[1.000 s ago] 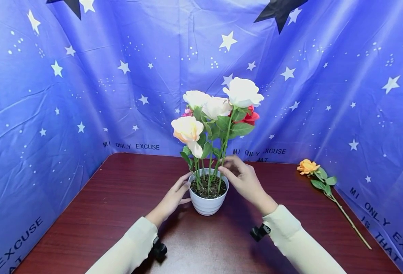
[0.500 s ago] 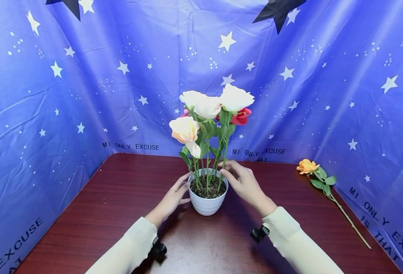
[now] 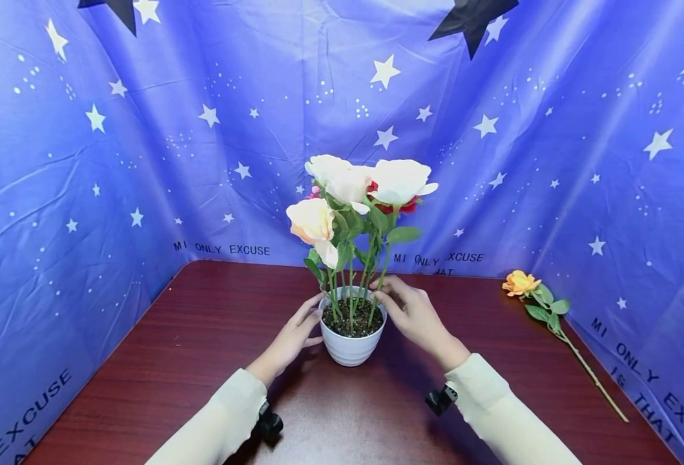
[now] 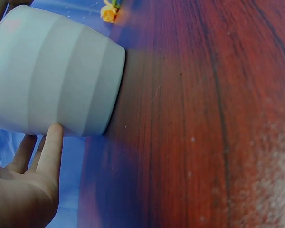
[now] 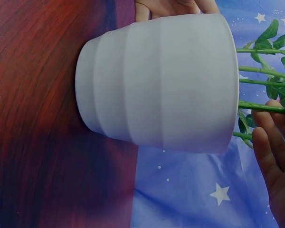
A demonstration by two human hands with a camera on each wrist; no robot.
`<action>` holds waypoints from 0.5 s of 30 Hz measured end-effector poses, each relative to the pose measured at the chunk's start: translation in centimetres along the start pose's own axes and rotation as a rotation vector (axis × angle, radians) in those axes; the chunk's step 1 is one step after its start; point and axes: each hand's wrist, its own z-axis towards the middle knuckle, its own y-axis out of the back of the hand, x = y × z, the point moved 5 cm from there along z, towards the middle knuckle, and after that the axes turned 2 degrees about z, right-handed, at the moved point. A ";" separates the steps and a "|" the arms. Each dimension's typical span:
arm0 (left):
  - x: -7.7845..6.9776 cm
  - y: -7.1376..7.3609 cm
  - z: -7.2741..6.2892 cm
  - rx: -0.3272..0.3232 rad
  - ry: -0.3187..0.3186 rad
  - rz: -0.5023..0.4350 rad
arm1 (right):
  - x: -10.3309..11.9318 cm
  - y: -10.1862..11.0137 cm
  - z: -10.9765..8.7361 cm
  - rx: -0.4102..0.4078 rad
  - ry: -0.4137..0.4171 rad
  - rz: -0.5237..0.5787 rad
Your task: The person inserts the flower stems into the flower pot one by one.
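Observation:
A white ribbed flower pot (image 3: 350,349) stands upright on the table, filled with dark soil (image 3: 362,328). Several artificial roses rise from it: white ones, a peach-white rose (image 3: 311,223) in front, and a red rose partly hidden behind. At the pot's left side, my left hand (image 3: 288,341) touches the wall with extended fingers; the left wrist view shows a straight fingertip (image 4: 55,130) against it. Over the right rim, my right hand (image 3: 422,321) pinches a green stem (image 5: 261,107) between thumb and fingers. That stem carries a large white rose (image 3: 401,182) and stands in the soil.
A loose orange rose (image 3: 520,283) lies on the right of the dark red wooden table (image 3: 138,361), its stem pointing toward the near right corner. Blue star-printed cloth (image 3: 272,129) hangs close behind and along both sides of the table.
The large white rose has sunk lower and its bloom has turned, with its stem still pinched by my right hand. My left hand stays at the pot; the orange rose has not moved.

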 end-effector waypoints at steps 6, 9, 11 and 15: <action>-0.1 0.0 -0.1 0.000 -0.001 0.004 | 0.3 -0.5 0.1 -0.004 0.068 -0.027; -0.2 -0.1 -0.1 0.003 -0.003 0.005 | 0.3 -0.7 0.3 -0.002 0.066 -0.022; -0.2 -0.1 -0.1 0.005 -0.003 0.010 | 0.2 -0.9 0.4 0.001 0.060 -0.017; -0.1 -0.1 -0.1 0.007 0.000 0.018 | 0.2 -1.1 0.5 0.012 0.051 0.004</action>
